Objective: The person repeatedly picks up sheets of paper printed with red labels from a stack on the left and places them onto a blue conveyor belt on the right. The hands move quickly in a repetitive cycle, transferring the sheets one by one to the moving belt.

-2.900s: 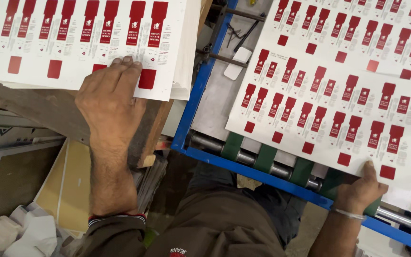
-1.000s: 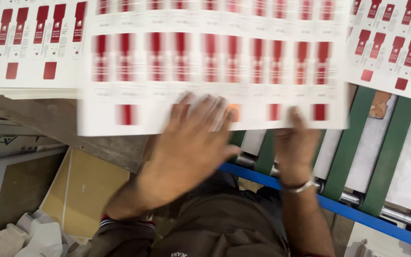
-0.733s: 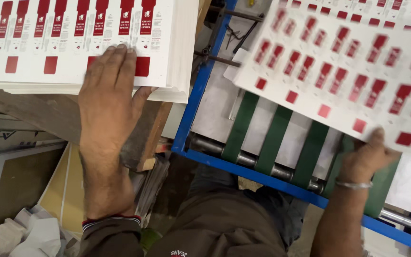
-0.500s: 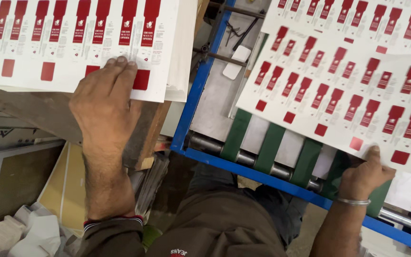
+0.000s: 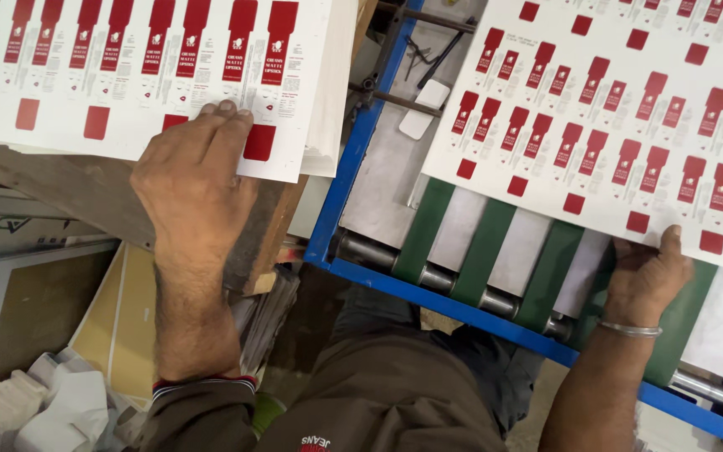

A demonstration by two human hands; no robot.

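Pressing flat on the stacked white card sheets printed with red labels (image 5: 127, 75), the left hand (image 5: 190, 180) is lying open; the right hand (image 5: 646, 272) is pinching the near edge of a separate printed white sheet (image 5: 604, 109) over the green belts (image 5: 483, 238)

This is a print or packaging workshop. A stack of sheets (image 5: 127, 75) printed with rows of identical red carton blanks lies on a worn wooden bench (image 5: 69, 201). Beside it stands a blue-framed feed table (image 5: 353, 167) with green belts (image 5: 483, 251) running over steel rollers (image 5: 428, 276), another printed sheet (image 5: 612, 109) lying across it. Cardboard (image 5: 119, 326) and white paper offcuts (image 5: 35, 410) are piled on the floor below.
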